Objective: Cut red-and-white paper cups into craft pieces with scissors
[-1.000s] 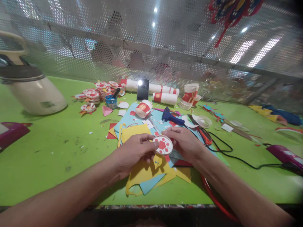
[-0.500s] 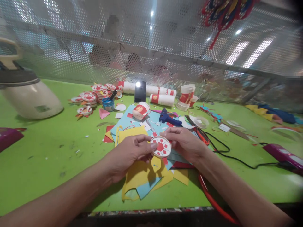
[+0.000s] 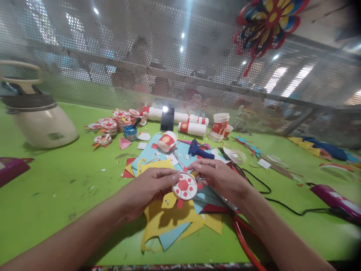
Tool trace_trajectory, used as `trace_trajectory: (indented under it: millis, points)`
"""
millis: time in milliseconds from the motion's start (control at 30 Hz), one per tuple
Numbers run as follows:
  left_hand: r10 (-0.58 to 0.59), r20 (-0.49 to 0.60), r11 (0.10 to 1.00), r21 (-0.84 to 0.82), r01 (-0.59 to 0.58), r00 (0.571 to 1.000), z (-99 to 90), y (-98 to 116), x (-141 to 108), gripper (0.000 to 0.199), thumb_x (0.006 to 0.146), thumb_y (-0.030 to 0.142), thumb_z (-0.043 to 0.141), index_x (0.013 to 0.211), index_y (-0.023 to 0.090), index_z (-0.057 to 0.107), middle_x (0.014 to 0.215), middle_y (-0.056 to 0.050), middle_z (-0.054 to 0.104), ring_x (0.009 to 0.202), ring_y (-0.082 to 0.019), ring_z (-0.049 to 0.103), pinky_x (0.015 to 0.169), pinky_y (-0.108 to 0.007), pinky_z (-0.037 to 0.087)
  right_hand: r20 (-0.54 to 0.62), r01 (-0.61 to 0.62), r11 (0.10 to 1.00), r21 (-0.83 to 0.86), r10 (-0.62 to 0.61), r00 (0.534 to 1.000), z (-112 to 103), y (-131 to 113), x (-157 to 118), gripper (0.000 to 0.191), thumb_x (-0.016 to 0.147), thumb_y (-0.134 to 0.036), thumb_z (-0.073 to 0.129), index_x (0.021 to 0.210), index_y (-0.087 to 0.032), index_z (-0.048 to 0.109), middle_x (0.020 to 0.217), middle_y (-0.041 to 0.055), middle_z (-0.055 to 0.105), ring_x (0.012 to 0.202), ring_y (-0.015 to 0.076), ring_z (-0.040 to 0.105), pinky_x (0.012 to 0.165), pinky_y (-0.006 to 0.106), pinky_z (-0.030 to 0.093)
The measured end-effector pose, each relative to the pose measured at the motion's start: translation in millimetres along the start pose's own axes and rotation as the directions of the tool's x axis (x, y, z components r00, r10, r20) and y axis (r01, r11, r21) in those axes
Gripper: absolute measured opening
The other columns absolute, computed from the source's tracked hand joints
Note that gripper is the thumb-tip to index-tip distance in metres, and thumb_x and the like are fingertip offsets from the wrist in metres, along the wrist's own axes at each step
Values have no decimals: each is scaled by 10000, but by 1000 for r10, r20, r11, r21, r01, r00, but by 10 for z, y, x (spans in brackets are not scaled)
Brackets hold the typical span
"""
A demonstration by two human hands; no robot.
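Note:
My left hand (image 3: pixel 156 186) pinches the rim of a paper turtle (image 3: pixel 184 186), a round white disc with a red hexagon and red patches. Its yellow head with blue eyes points down and left, and red paper legs stick out around it. At the turtle's upper right edge, the fingers of my right hand (image 3: pixel 216 175) are closed on a small yellow tab; part of that grip is hidden. Below the turtle lie yellow paper sheets (image 3: pixel 169 222) and a blue paper scrap (image 3: pixel 175 235). Just beyond my hands rests a blue glue gun (image 3: pixel 200 149).
Finished-looking turtles (image 3: pixel 108 124) are piled at back left beside a blue jar (image 3: pixel 130 132). Stacked paper cups (image 3: pixel 191 128), a phone (image 3: pixel 167 119) and a tipped cup (image 3: pixel 167 141) stand behind. A large beige kettle (image 3: pixel 42 124) is left; a purple device (image 3: pixel 335 199) with black cord is right.
The turtle has turned and shifted slightly left and down in my left hand. My right fingers have moved to the yellow tab at its edge. The camera view has tilted up.

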State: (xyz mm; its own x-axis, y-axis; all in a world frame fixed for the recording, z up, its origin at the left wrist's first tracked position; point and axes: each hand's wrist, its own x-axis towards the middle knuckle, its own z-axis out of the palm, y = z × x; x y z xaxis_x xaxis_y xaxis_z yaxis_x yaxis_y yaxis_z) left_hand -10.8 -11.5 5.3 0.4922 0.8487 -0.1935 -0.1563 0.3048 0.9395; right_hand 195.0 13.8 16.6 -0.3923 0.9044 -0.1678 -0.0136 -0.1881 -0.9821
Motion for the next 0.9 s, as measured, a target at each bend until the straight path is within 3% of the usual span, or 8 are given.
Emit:
trace_trajectory:
  millis: [233, 400, 567, 633, 767, 900]
  points:
    - [33, 52, 985, 169, -41, 998, -83, 110, -26, 277, 771, 371, 644, 987, 203, 603, 747, -7, 630, 683, -147, 549, 614, -232, 362, 140, -47, 998, -50, 53, 989, 118, -18, -75, 245, 685, -231, 760, 896, -150, 663, 672, -5, 640, 590, 103, 561, 585, 240, 440]
    - [-35, 117, 999, 42, 30, 993, -108, 172, -30, 293, 727, 266, 663, 997, 186, 582, 693, -2, 604, 616, -138, 544, 576, -230, 363, 238, -80, 997, -3, 79, 968, 177, 59, -115, 298, 701, -204, 746, 975, -178, 631, 701, -17, 623, 577, 93, 542, 587, 240, 415]
    - [-47, 158, 995, -79, 60, 986, -134, 154, -14, 308, 679, 231, 699, 963, 166, 597, 635, 9, 573, 539, -107, 512, 529, -207, 366, 250, -112, 993, 34, 100, 963, 254, 94, -131, 265, 686, -197, 760, 914, -170, 628, 722, -9, 624, 580, 85, 531, 556, 211, 375]
    - [-39, 113, 992, -116, 52, 993, -171, 125, 17, 275, 721, 321, 678, 934, 157, 620, 620, 11, 558, 510, -97, 496, 500, -199, 366, 250, -119, 991, 63, 100, 963, 286, 93, -129, 275, 683, -200, 766, 918, -167, 628, 722, -11, 619, 583, 82, 529, 551, 203, 375]
    - [-22, -48, 963, -271, 9, 999, -247, 61, 110, 409, 790, 514, 556, 888, 127, 640, 608, -16, 567, 493, -117, 521, 478, -218, 412, 197, -107, 982, 156, 75, 977, 306, 96, -107, 307, 682, -198, 779, 947, -172, 627, 787, 16, 655, 648, 99, 576, 595, 211, 421]
    - [74, -216, 906, -393, -156, 974, -215, 16, 152, 226, 849, 284, 490, 796, 108, 622, 739, -83, 645, 612, -152, 600, 637, -276, 497, 38, -20, 970, 243, 11, 999, 272, 106, -74, 280, 686, -216, 787, 916, -168, 635, 825, 31, 669, 751, 134, 618, 690, 249, 463]
